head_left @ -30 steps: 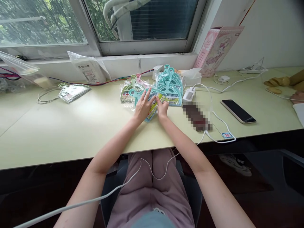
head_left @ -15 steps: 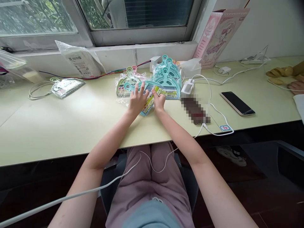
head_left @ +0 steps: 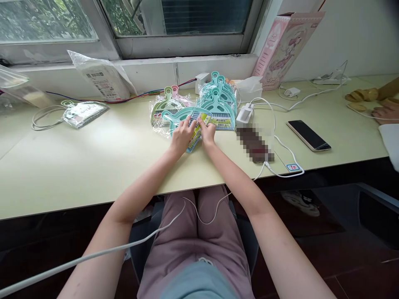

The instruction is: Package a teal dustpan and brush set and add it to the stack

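Observation:
A teal mini dustpan and brush set (head_left: 177, 115) with a yellow and blue label lies tilted on the table, its handle toward the left. My left hand (head_left: 182, 135) is closed on its lower left part, fingertips on the label. At the label's right edge, my right hand (head_left: 207, 132) grips the same set with thumb and fingers close together. Both hands nearly meet over the label. Just behind stand several teal sets (head_left: 215, 99) in clear plastic. A green wrapped set (head_left: 168, 97) and a pink one (head_left: 175, 89) lie behind the handle.
On the left lie a wrapped white-green set (head_left: 85, 113) and a plastic package (head_left: 104, 81). To the right are a white charger (head_left: 245, 113), a blurred-out item (head_left: 255, 143), a phone (head_left: 308, 135) and white cables. A pink box (head_left: 288, 50) stands behind. Another person's hand (head_left: 386, 111) rests far right.
My left hand's fingers have slid down from the dustpan's upper edge and drawn together near the label, closer to my right hand. My right hand stays at the label's edge.

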{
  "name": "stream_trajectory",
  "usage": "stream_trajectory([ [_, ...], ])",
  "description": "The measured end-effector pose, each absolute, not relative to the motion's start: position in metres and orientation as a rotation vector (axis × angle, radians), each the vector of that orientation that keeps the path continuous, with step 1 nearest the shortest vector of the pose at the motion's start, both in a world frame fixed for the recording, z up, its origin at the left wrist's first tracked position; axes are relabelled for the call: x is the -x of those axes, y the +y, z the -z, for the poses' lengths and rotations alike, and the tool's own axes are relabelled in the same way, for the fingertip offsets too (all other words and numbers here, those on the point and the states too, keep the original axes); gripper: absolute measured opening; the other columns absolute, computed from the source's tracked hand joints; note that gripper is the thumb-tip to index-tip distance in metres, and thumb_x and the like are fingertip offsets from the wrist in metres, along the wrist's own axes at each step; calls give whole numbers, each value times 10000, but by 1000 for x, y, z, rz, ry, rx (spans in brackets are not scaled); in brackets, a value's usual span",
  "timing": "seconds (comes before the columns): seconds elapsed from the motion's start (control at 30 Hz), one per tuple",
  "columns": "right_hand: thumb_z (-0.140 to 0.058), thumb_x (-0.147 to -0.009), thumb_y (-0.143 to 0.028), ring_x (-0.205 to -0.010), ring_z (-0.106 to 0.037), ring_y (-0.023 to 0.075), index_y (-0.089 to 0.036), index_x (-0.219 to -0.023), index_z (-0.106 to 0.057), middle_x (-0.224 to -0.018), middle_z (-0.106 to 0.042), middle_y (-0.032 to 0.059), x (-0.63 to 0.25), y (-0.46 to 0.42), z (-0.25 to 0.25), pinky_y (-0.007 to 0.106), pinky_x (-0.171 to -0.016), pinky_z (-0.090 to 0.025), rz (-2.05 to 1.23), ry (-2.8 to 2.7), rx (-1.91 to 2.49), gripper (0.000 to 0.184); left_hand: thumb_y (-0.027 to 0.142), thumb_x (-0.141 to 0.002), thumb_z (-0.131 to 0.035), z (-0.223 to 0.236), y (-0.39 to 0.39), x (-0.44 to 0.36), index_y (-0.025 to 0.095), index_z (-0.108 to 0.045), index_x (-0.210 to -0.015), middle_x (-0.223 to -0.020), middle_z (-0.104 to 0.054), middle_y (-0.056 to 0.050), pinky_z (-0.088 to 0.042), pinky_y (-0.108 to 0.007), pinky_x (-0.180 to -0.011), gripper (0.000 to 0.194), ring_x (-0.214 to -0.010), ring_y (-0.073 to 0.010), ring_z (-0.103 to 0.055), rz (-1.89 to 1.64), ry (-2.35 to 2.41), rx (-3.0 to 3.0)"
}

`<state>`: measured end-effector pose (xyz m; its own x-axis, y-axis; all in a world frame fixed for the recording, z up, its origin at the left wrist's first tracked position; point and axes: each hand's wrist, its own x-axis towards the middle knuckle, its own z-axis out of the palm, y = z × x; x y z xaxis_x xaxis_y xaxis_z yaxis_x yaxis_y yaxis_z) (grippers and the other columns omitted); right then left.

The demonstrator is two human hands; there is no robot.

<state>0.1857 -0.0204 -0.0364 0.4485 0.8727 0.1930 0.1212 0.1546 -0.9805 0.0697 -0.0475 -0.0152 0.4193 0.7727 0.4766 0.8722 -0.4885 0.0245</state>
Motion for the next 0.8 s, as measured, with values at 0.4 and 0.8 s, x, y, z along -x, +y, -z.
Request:
stream_trajectory([
  [0.4, -688, -768, -633, -530, -333, 91, -229, -541, -365, -492, -297, -75, -182, -21, 40, 240, -484, -308, -709, -879, 1348, 565, 114, -963, -368, 7, -48, -66, 179, -621, -1073, -1040, -659, -152, -534, -324, -771, 283, -1088, -265, -608, 597, -1399, 2394],
  [0.8, -630, -786, -661, -576, -434, 113, -197, -597, -479, -533, -416, -43, -179, -31, 31, 242, -530, -356, -659, -957, 1277, 524, 140, -997, -243, 7, -50, -63, 199, -591, -1085, -948, -611, -128, -506, -347, -829, 364, -971, -244, -624, 621, -1210, 2469],
])
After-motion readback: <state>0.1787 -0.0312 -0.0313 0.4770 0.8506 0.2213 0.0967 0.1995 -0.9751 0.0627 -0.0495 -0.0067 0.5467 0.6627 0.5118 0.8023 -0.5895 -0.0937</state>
